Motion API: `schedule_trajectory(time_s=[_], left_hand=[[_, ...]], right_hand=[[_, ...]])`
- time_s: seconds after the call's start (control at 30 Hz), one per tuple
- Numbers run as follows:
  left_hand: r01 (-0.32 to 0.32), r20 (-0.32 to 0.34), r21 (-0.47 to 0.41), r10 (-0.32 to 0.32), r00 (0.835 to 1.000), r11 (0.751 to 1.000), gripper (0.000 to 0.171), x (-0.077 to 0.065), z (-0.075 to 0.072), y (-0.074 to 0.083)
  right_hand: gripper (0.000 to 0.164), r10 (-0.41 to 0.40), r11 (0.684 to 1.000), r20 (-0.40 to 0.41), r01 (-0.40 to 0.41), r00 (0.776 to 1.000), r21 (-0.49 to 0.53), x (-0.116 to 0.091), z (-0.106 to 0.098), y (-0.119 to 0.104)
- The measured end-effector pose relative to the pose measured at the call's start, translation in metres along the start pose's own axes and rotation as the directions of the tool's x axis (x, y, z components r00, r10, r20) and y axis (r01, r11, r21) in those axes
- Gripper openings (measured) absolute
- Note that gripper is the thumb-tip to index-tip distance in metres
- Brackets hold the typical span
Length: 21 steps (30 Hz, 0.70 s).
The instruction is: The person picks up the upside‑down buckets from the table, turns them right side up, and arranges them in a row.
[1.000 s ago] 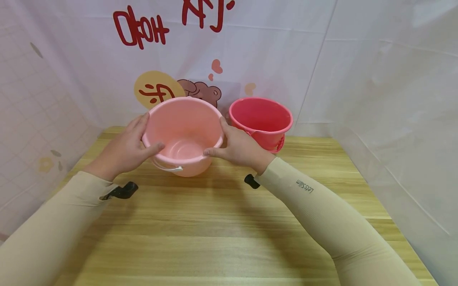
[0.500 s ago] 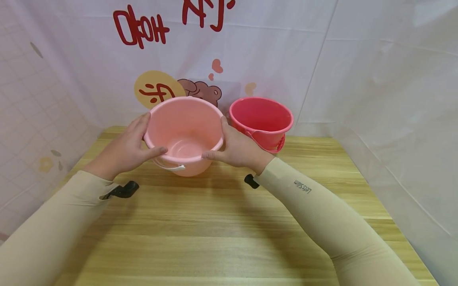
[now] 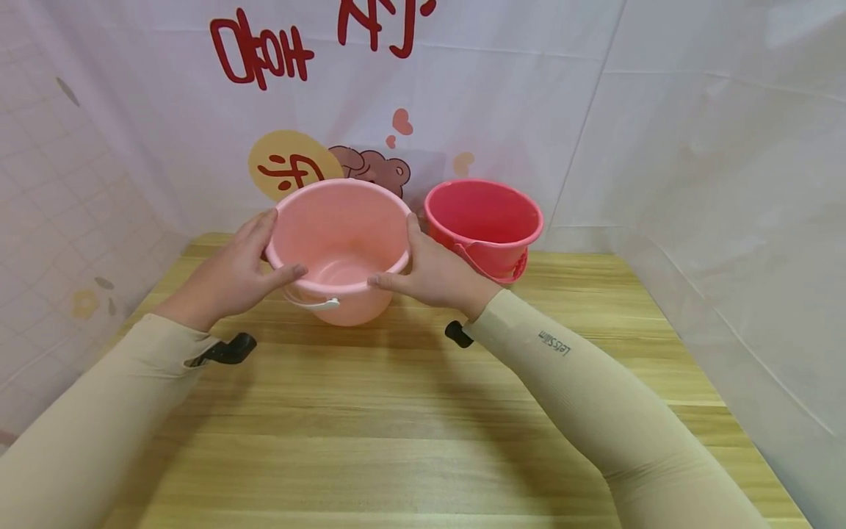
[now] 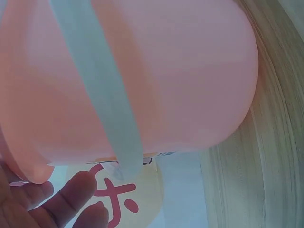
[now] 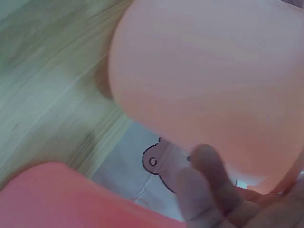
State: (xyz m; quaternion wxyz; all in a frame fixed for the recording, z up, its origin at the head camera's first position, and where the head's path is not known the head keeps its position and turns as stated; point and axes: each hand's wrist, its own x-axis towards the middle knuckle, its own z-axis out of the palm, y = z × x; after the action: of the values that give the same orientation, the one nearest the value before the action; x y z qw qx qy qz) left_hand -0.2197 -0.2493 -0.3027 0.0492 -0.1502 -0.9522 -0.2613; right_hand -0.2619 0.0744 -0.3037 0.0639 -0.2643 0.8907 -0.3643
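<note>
A light pink bucket is at the back left of the table, its mouth tilted toward the head camera. My left hand holds the left side of its rim, the thumb over the near edge and the fingers outside. On the right side my right hand grips the same rim, thumb at the near edge. Its white handle hangs at the front. In the left wrist view the handle crosses the bucket wall. The right wrist view has my fingers under the bucket wall.
Just right of the right hand stands a red-pink bucket with its handle hanging down in front. Both buckets are on a wood-grain table. A printed white cloth hangs behind, and pale sheets flank the sides.
The near rim of the light pink bucket has risen slightly, and its handle with it. My right hand has shifted a little left. The red-pink bucket stays put.
</note>
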Motion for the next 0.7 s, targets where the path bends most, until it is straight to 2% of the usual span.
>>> schedule_trajectory(time_s=[0.23, 0.47, 0.7], left_hand=[[0.011, 0.009, 0.011, -0.012, 1.000, 1.000, 0.107, 0.0033, -0.0011, -0.0016], [0.031, 0.010, 0.021, -0.032, 0.999, 0.999, 0.105, 0.0056, -0.0002, -0.0049], [0.055, 0.012, 0.019, -0.055, 0.998, 0.998, 0.105, 0.0065, -0.0001, -0.0032]], right_hand=[[0.130, 0.060, 0.998, 0.009, -0.060, 0.998, -0.023, 0.0031, 0.0016, -0.0035], [0.120, 0.060, 0.998, -0.020, -0.061, 0.998, -0.035, 0.0041, 0.0035, -0.0049], [0.122, 0.101, 0.993, -0.014, -0.102, 0.995, -0.067, 0.0057, 0.0037, -0.0058]])
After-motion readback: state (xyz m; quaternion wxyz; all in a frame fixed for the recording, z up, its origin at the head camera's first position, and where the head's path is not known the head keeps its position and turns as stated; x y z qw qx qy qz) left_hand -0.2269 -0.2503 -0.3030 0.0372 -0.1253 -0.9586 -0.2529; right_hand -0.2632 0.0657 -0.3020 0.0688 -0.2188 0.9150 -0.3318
